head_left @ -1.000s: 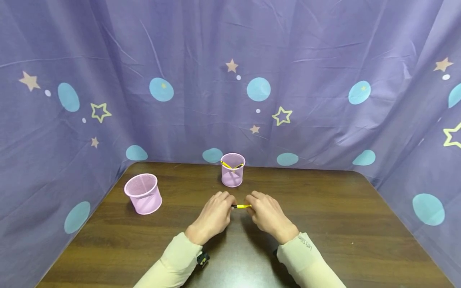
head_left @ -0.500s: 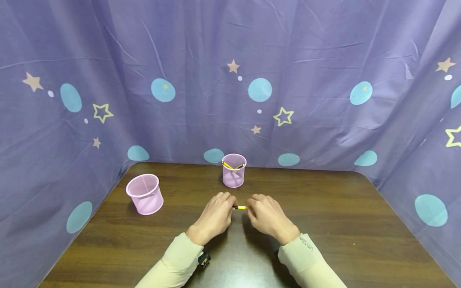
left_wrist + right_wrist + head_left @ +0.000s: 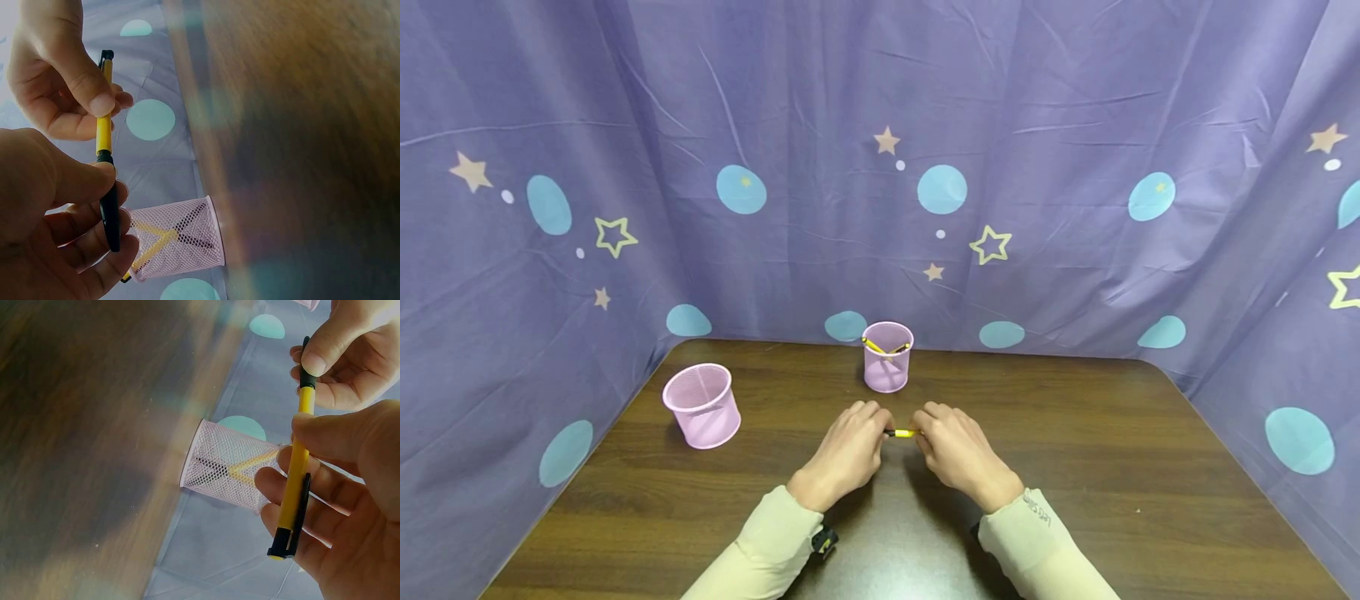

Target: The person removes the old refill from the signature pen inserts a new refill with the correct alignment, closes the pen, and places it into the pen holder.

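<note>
Barely any motion since half a second ago: right hand [image 3: 957, 446] has shifted very slightly, and a bit more yellow of the pen [image 3: 904, 433] shows between the hands; left hand [image 3: 844, 450] looks unmoved. Pen is just below the middle of the head view, held level there, off the table [image 3: 1075, 467]. Left hand pinches its black section, thumb on top, fingers curled beneath. Right hand pinches the yellow barrel, thumb against it. Hands near each other, short gap between. In the left wrist view, clip end is up top, black tip end toward lower left; in the right wrist view, clip end sits at lower right. Centre cup [image 3: 886, 372], pink mesh, stands upright just above the hands, two yellow-and-black pens [image 3: 872, 344] crossed inside. Left cup [image 3: 707, 423], also pink mesh, stands at left of frame, well apart from the hands. Purple curtain [image 3: 1045, 100] with stars and blue dots fills the upper frame. Pale sleeves [image 3: 767, 533] at bottom; black device [image 3: 824, 540] at the left wrist.
</note>
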`<action>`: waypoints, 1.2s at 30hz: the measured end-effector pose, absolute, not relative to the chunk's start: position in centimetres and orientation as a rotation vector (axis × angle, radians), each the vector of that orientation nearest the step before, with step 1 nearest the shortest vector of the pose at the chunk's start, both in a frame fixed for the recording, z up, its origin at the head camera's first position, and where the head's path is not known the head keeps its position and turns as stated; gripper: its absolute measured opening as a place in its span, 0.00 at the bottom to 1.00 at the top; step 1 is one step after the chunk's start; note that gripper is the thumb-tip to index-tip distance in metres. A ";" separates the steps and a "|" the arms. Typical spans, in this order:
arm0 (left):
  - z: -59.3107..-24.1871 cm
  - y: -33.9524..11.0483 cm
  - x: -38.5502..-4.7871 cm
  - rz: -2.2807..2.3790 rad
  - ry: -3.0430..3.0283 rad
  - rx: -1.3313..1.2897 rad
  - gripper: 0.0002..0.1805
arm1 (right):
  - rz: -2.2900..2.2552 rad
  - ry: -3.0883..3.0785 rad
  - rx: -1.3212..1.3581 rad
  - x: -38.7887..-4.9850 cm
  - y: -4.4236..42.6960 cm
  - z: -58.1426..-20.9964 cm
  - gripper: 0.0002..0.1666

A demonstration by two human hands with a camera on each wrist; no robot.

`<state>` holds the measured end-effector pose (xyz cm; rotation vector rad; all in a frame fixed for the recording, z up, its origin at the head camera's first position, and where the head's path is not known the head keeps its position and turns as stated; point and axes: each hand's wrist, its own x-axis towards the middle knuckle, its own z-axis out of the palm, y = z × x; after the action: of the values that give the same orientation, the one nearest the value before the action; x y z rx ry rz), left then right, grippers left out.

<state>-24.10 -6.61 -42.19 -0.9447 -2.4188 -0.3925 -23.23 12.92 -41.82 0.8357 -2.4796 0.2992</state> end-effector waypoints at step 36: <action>-42.0 -6.7 -24.1 -0.431 -2.416 -0.941 0.08 | 0.304 -2.468 0.841 -23.3 13.0 -41.9 0.11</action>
<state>-24.06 -6.66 -41.98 -0.9414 -2.4155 -0.4308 -23.28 12.99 -41.93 0.8408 -2.4682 0.3044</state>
